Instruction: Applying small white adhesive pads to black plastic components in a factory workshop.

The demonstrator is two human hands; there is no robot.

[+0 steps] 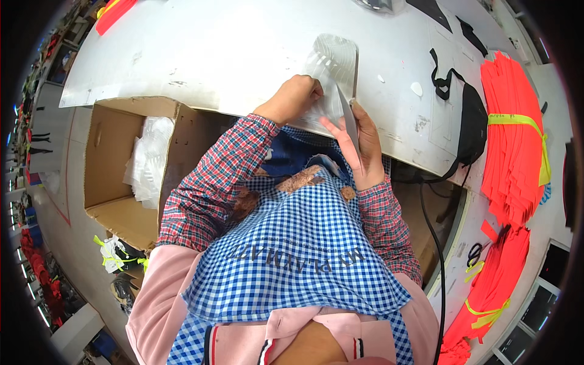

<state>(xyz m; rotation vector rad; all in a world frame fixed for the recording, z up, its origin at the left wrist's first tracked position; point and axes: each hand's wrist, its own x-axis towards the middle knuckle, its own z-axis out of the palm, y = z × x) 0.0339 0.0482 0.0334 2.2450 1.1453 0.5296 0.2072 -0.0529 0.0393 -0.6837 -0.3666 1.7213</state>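
Observation:
Over the front edge of the white table, my right hand [364,146] grips a thin grey sheet [350,125] between thumb and fingers, with the sheet seen nearly edge-on. Behind it, a shiny silver-grey piece with curved stripes [333,53] extends over the tabletop; whether it is one with the held sheet I cannot tell. My left hand [295,97] is closed, fingertips curled together against the left side of this striped piece. What those fingers pinch, if anything, is hidden.
An open cardboard box [115,164] holding striped translucent pieces [149,161] stands left, below the white table [201,55]. A black pouch with a strap [468,128] lies right. Beyond it are bundled orange-red strips [511,146] and black scissors [474,254]. A black cable [435,243] hangs near my right arm.

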